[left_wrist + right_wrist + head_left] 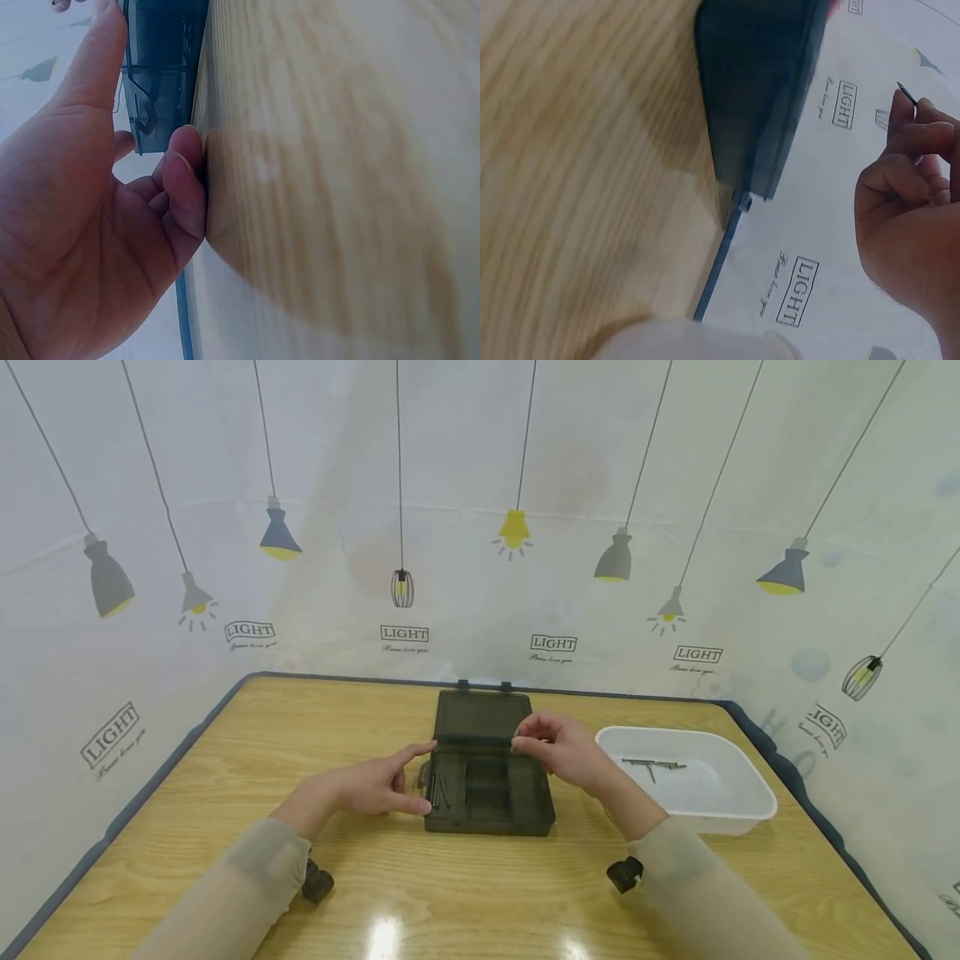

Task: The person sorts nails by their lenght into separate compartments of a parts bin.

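A dark, see-through compartment box (487, 822) lies on the table with its lid (482, 714) laid back. Several screws (438, 792) rest in its left compartment. My left hand (367, 785) touches the box's left side with thumb and index finger spread; the left wrist view has this hand (82, 217) beside the box (161, 75), its other fingers curled. Over the box's upper right part, my right hand (566, 752) pinches a small screw, whose dark tip (906, 93) shows in the right wrist view between thumb and finger of the hand (911, 195).
Right of the box stands a white tray (720, 810) holding several screws (652, 765). The wooden table (450, 902) ends at a dark edge in front of a wall covering (465, 560) printed with lamps.
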Available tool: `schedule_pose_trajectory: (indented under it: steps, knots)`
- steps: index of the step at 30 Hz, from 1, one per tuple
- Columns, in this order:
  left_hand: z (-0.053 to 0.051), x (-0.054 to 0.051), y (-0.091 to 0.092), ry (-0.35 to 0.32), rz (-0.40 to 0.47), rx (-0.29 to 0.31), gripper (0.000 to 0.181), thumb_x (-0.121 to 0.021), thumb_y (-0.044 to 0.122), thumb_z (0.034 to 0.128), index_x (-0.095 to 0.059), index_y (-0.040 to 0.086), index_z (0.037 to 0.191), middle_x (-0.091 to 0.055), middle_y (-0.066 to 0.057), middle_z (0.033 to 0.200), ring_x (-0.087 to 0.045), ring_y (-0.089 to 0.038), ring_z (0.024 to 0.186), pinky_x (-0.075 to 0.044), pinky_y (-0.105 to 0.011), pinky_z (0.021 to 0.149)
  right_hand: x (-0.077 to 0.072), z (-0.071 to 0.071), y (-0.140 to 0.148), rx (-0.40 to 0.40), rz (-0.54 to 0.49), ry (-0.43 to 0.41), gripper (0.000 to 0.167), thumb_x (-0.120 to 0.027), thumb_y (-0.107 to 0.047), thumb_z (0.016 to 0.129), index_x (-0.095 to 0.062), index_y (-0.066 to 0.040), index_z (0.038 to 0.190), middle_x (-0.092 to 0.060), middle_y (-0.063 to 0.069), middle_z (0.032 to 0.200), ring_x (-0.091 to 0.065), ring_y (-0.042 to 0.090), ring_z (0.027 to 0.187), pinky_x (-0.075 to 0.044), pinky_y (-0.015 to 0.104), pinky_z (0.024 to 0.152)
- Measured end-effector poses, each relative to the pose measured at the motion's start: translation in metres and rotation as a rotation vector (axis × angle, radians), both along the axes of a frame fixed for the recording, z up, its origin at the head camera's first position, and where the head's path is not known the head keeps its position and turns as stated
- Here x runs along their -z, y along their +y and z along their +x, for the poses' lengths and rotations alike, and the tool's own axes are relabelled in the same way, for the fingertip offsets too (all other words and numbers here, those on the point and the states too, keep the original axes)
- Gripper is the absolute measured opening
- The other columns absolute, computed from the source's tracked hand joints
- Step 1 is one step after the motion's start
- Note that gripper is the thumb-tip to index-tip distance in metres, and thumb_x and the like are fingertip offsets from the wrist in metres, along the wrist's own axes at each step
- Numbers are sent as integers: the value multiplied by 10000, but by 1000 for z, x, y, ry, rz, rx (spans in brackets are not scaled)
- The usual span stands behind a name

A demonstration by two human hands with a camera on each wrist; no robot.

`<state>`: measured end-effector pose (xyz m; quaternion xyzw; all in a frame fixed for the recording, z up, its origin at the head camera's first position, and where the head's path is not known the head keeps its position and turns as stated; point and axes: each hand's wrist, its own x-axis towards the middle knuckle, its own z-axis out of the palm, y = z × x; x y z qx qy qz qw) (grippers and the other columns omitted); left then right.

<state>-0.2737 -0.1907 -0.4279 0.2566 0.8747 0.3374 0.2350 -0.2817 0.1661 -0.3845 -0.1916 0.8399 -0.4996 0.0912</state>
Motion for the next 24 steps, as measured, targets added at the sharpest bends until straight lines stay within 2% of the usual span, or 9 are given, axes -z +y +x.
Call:
schedule_pose_trajectory:
  steps: [6, 14, 24]
  knots:
    - [0, 0, 1, -13, 11, -13, 1052, -797, 500, 1007, -108, 323, 1782, -660, -73, 862, -596, -191, 703, -506, -380, 700, 8, -1, -23, -12, -3, -20, 193, -718, -247, 1092, -721, -76, 1181, -813, 180, 1140, -487, 139, 599, -464, 320, 586]
    - [-3, 3, 0, -11, 6, -11, 1045, -789, 509, 1011, -107, 327, 1781, -664, -66, 850, -603, -188, 700, -514, -380, 708, 16, -1, -48, -33, -11, -81, 179, -720, -240, 1091, -732, -77, 1163, -827, 178, 1114, -502, 126, 574, -472, 296, 591]
    - [-3, 2, 0, -11, -7, -2, 1053, -775, 533, 1014, -90, 319, 1783, -675, -57, 844, -605, -170, 684, -523, -355, 690, 29, -4, -60, -57, 13, -110, 180, -681, -224, 1114, -743, -67, 1176, -841, 76, 1056, -535, 119, 595, -506, 281, 614]
